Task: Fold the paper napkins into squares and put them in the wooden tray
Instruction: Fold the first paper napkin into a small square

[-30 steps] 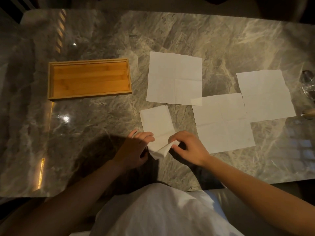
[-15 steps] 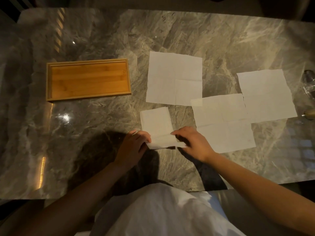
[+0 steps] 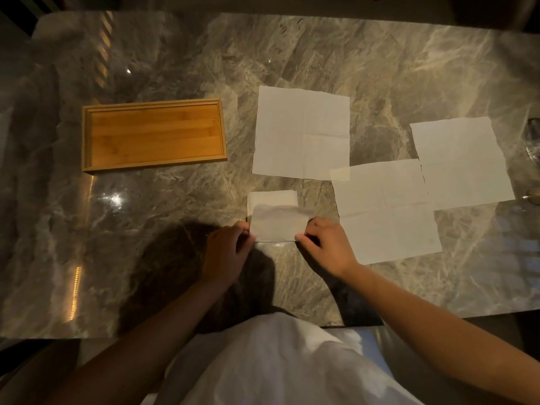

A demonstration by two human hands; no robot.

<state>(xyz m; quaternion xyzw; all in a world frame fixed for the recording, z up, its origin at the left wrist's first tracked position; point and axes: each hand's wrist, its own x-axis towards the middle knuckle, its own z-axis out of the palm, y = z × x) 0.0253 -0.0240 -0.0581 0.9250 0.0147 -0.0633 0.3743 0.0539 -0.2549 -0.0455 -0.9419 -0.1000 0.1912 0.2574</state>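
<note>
I noted both hands on the small napkin (image 3: 274,217) at the near centre of the marble table (image 3: 380,62). Left hand (image 3: 226,252) pinched its near-left corner; right hand (image 3: 327,247) pinched its near-right corner. The near flap was lifted and doubled toward the far edge, blurred. Three flat napkins lay to the right: far one (image 3: 301,133), middle one (image 3: 385,211), right one (image 3: 461,162), the middle touching both others. Tray (image 3: 87,135) sat far left, holding nothing, well apart from the hands.
</note>
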